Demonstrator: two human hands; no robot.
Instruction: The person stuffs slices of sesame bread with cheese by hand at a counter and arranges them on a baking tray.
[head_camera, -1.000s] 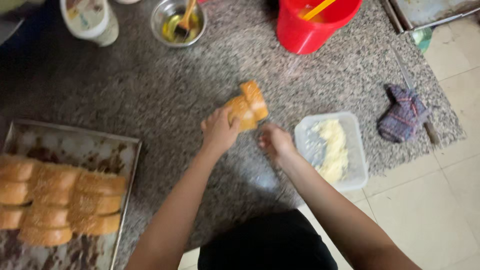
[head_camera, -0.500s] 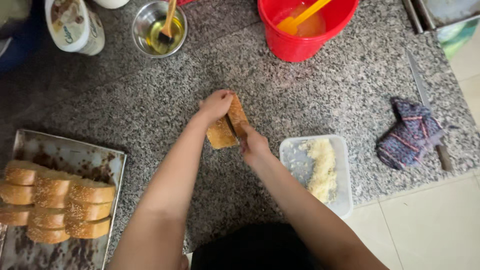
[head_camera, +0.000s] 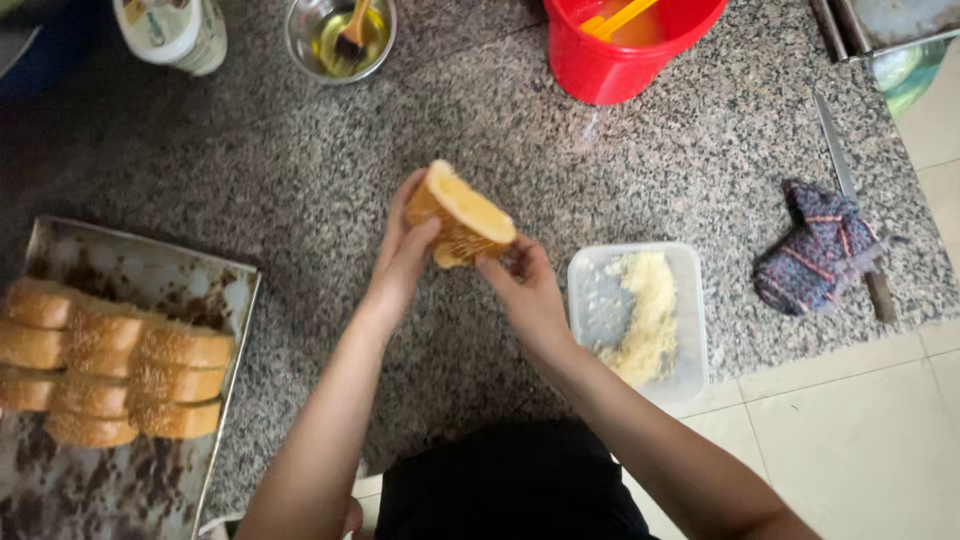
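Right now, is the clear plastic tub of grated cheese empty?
No, the clear rectangular plastic tub holds a pile of pale yellow shreds.

Head view — steeply down, seemingly close.

Red bucket (head_camera: 625, 60) cut off by top edge, baking tray (head_camera: 150, 275) cropped left, right hand (head_camera: 525, 295) blurred

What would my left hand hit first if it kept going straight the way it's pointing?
Past the bread roll it holds, the left hand points up the granite counter; probably the red bucket, though depth is unclear.
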